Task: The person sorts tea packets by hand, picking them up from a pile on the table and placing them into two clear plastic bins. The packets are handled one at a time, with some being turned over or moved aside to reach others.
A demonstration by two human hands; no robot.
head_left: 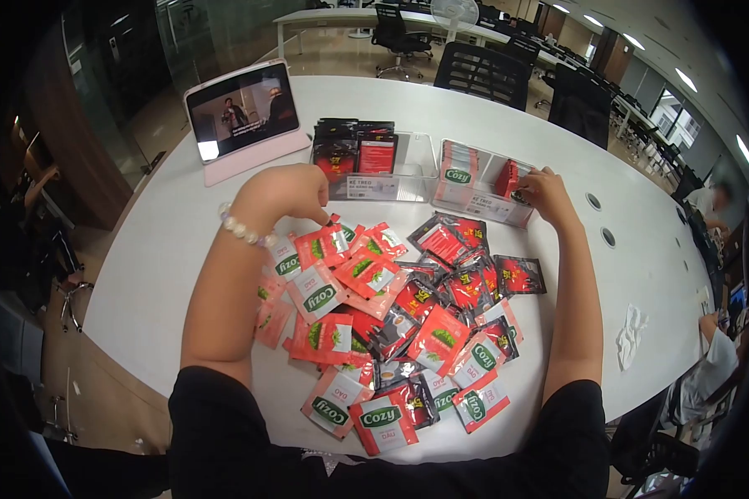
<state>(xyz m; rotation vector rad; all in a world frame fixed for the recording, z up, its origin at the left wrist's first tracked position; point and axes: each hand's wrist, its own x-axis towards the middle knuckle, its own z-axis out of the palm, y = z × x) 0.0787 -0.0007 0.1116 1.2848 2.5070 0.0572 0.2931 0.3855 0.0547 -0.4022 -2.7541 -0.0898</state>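
My left hand (pixel 298 193), with a beaded bracelet on its wrist, is over the upper left of the sachet pile. Its fingers are curled closed, and the tips meet the top of a red Cozy sachet (pixel 323 246); whether they grip it is hidden. At the right end of the right clear bin (pixel 484 205), my right hand (pixel 544 198) has its fingers closed on a red sachet (pixel 506 178). Red-and-white Cozy sachets (pixel 316 293) and black-and-red sachets (pixel 473 287) lie mixed and overlapping between my forearms.
The left clear bin (pixel 414 170) holds upright black-and-red sachets (pixel 376 156); Cozy sachets (pixel 458 163) stand in the right bin. A tablet (pixel 243 112) on a pink cover plays a video. A crumpled tissue (pixel 632 335) lies right. Another person (pixel 697 374) sits beyond the table's right edge.
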